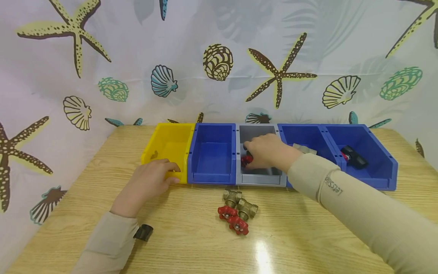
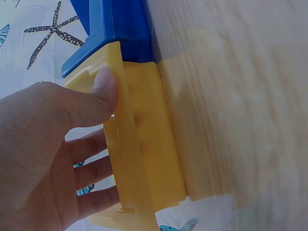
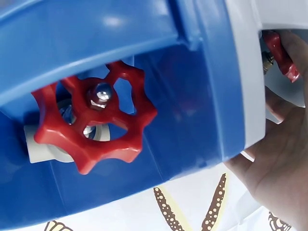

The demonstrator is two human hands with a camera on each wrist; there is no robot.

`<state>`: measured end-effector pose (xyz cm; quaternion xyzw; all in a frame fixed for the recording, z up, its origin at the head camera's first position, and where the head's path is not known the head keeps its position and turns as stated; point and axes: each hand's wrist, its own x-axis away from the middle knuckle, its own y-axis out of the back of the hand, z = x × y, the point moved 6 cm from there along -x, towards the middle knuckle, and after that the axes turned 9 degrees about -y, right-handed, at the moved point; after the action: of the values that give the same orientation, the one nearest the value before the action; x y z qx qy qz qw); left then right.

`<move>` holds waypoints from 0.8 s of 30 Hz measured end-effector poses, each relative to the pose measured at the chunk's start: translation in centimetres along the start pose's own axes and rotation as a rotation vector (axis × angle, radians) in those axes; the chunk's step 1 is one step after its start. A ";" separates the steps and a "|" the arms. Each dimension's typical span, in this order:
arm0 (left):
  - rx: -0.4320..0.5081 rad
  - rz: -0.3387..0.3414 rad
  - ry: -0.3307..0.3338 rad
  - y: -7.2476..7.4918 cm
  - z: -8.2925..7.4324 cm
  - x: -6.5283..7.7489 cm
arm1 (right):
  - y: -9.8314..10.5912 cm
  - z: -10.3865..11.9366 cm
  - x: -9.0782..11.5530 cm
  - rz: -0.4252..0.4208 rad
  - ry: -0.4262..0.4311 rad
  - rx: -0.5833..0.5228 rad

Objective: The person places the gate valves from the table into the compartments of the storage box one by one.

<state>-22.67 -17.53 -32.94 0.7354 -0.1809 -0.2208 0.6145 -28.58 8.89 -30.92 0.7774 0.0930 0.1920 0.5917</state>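
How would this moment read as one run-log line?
left hand: grips front edge of yellow plastic bin | right hand: in grey plastic bin, at red-wheeled brass valve | wooden table: two similar valves

Beige long sleeves, small dark lettering by the right cuff

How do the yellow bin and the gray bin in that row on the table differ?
The yellow bin stands at the left end of the row, while the gray bin is in the middle. The left hand grips the yellow bin's front edge; the right hand reaches inside the gray bin, its fingers at a red-handled valve. Both are open-topped bins with lowered fronts.
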 end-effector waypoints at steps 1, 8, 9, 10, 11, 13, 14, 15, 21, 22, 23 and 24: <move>0.001 0.000 0.000 0.0 0.0 0.0 | -0.1 0.0 0.0 -0.001 -0.002 0.002; 0.004 -0.001 0.001 0.1 0.0 0.0 | -0.3 0.0 -0.1 -0.001 -0.003 0.014; 0.004 -0.001 0.002 0.1 0.0 0.0 | -0.4 0.0 0.0 0.004 -0.005 0.014; 0.005 -0.001 0.003 0.1 -0.1 0.0 | -0.4 0.0 0.0 0.009 -0.007 0.014; 0.006 -0.001 0.004 0.2 -0.1 0.1 | -0.5 -0.1 0.0 0.015 -0.009 0.012; 0.006 0.000 0.006 0.2 -0.1 0.1 | -0.5 -0.1 0.0 0.024 -0.010 0.005; 0.007 0.001 0.007 0.2 -0.1 0.1 | -0.6 -0.2 0.0 0.027 -0.011 -0.001; 0.009 0.003 0.008 0.1 -0.1 0.1 | -0.6 -0.2 0.0 0.032 -0.012 -0.007; 0.013 0.006 0.009 0.1 0.0 0.1 | -0.5 -0.4 -0.1 0.034 -0.014 -0.042; 0.014 0.006 0.007 0.1 0.0 0.0 | -0.5 -0.4 -0.1 0.032 -0.012 -0.043; 0.014 0.006 0.007 0.0 0.0 0.0 | -0.4 -0.4 0.0 0.031 -0.009 -0.045; 0.015 0.007 0.008 0.0 0.0 0.0 | -0.4 -0.4 0.0 0.027 -0.006 -0.046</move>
<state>-22.66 -17.53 -32.93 0.7402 -0.1824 -0.2144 0.6106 -28.75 9.32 -31.18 0.7652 0.0763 0.1997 0.6072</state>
